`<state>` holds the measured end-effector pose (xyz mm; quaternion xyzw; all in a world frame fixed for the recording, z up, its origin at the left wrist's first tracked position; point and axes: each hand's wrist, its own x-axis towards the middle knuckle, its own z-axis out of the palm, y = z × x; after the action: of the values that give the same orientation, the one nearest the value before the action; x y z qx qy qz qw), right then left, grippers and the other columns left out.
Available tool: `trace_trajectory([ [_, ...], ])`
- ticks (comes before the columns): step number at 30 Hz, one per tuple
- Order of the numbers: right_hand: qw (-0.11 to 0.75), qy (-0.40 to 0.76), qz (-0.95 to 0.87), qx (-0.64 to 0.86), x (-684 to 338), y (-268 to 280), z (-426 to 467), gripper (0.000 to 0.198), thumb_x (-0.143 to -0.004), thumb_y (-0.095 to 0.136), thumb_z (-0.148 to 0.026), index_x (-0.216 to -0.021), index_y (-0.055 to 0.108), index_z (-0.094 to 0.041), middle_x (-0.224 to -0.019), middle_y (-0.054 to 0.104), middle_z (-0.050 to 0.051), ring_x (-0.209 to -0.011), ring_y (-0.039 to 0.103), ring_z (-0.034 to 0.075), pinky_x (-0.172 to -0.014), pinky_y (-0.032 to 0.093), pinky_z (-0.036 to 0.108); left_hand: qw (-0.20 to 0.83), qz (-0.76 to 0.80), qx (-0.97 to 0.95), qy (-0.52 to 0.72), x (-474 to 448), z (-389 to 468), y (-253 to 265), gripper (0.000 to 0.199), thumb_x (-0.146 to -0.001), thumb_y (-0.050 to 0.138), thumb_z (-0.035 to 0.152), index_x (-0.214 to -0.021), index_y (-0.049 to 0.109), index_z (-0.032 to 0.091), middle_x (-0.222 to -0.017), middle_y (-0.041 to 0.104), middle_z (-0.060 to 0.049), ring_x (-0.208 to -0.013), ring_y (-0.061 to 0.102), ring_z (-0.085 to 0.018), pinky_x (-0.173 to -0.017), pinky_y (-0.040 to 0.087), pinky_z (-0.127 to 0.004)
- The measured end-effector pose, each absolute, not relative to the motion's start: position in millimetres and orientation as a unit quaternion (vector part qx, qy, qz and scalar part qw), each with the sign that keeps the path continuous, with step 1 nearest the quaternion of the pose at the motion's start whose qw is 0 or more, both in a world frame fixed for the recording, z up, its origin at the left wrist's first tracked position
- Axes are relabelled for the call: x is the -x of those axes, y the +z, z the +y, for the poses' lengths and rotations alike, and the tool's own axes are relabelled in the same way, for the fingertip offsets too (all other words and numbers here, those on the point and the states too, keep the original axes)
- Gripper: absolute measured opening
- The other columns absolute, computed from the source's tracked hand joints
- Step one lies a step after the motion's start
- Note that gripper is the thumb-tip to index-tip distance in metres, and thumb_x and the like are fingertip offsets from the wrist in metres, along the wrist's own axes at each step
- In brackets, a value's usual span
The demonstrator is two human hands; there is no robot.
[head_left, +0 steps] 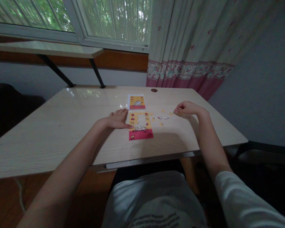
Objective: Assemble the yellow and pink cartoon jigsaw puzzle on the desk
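Note:
A partly assembled jigsaw puzzle (140, 134) in yellow and red lies in front of me, with a bare gap in its upper middle. My left hand (119, 119) rests flat beside it, fingers spread and the thumb over its left edge. Behind the puzzle lies a small picture card (137, 102) showing a white animal on yellow and red. Loose puzzle pieces (160, 118) are scattered to the right. Over the rightmost of them is my right hand (184, 108), its fingers pinched together at the tabletop; whatever is between the fingertips is too small to make out.
The pale wooden desk (85, 107) carries a raised shelf (47, 48) on black legs at the back left. A round cable hole (154, 90) sits near the rear edge. Behind are a window (116, 22) and a long curtain (180, 41); a dark chair (263, 155) stands at right.

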<state>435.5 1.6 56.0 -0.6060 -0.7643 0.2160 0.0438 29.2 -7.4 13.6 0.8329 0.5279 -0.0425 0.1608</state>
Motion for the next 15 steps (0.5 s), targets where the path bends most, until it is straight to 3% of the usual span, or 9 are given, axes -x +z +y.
trace_trajectory([
  [6, 0.033, 0.190, -0.743, 0.641, -444, 54, 4, 0.025, -0.076, 0.061, -0.023, -0.090, 0.079, -0.013, -0.077, 0.074, 0.007, -0.066, 0.062, 0.015, -0.060, 0.042, 0.024, 0.163, 0.524, -0.835, -0.038, -27, -6, 11, 0.130, -0.060, 0.055, 0.087, -0.160, 0.014, 0.015, -0.165, 0.018, -0.024, -0.150, 0.018, -0.044, -0.116, 0.022, -0.065],
  [11, 0.034, 0.155, -0.741, 0.652, -449, 53, 7, 0.023, -0.076, 0.062, -0.023, -0.089, 0.079, -0.014, -0.078, 0.074, 0.007, -0.068, 0.061, 0.015, -0.061, 0.042, 0.024, 0.154, 0.513, -0.843, -0.034, -25, -4, 8, 0.129, -0.061, 0.055, 0.089, -0.162, 0.010, 0.022, -0.166, 0.020, -0.022, -0.150, 0.016, -0.047, -0.115, 0.021, -0.067],
  [15, 0.025, 0.164, -0.734, 0.659, -456, 53, 9, 0.022, -0.077, 0.062, -0.024, -0.088, 0.079, -0.014, -0.077, 0.073, 0.006, -0.067, 0.061, 0.015, -0.061, 0.042, 0.024, 0.158, 0.522, -0.837, -0.049, -25, -3, 8, 0.130, -0.061, 0.054, 0.090, -0.162, 0.013, 0.019, -0.166, 0.016, -0.024, -0.150, 0.012, -0.049, -0.115, 0.019, -0.067],
])
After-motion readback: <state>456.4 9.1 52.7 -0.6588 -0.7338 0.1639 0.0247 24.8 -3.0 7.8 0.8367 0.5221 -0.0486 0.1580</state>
